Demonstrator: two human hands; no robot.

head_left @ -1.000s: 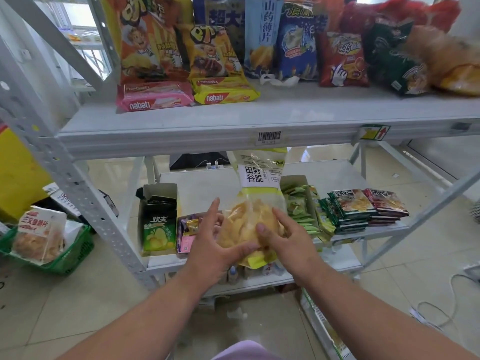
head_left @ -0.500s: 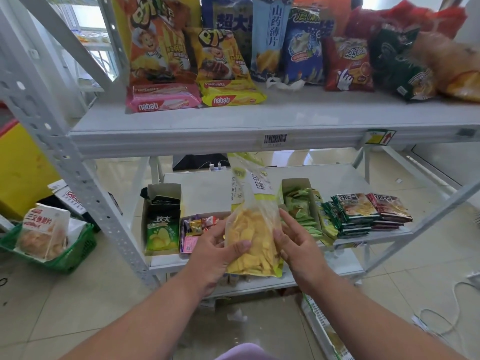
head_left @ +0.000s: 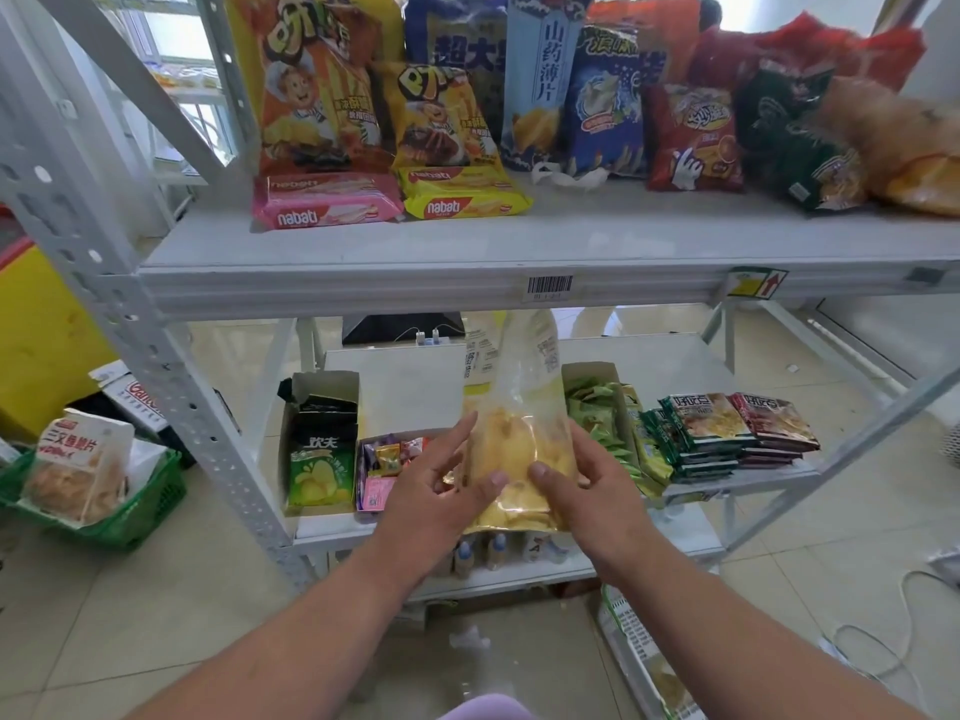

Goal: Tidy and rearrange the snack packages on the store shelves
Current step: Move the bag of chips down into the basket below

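Nearest you, both hands hold one clear, crinkly chip bag upright before the lower shelf: your left hand grips its left edge, thumb across the front, and your right hand clasps its right edge the same way. Pale yellow chips fill its bottom half between your palms. Behind the bag sit open cardboard boxes and flat foil packets. Beyond and above the bag, glossy puffed bags stand along the grey metal upper shelf.

Both forearms are reaching forward toward the chip bag. Left hand and right hand are pinching it from either side, thumbs in front.
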